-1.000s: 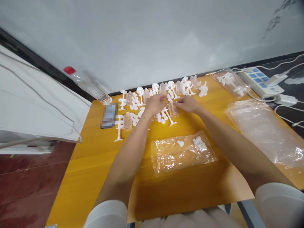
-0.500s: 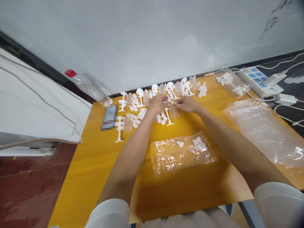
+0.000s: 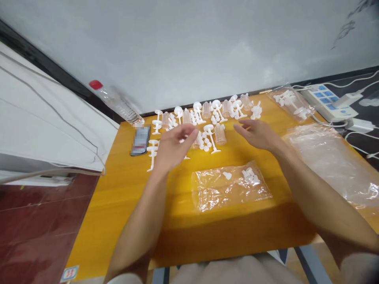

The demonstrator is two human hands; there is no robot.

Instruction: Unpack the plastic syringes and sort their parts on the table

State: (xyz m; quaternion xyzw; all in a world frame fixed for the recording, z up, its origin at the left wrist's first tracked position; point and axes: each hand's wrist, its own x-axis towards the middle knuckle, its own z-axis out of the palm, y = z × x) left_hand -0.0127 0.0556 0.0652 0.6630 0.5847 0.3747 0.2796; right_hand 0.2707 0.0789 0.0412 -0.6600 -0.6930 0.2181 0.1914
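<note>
My left hand hovers over the front row of plastic parts, its fingers loosely curved and the thumb apart; nothing shows in it. Some white pieces behind it are hidden. To the right of the parts, my right hand is held above the table with fingers stretched out, holding nothing. Between the hands lie a white plunger-like piece with a disc at its end, a clear ribbed plastic cylinder and a cluster of small white rounded pieces. More such sets line the back, among them a white disc-ended piece.
A clear plastic bag with small white pieces lies in front. Empty bags are stacked at right, beside a power strip with cables. A filled bag lies behind them. At left are a phone and a tilted water bottle.
Both hands have come away from the plunger-like piece and ribbed cylinder in the front row. My left hand has moved left and nearer; my right hand has moved right, its fingers opened.
</note>
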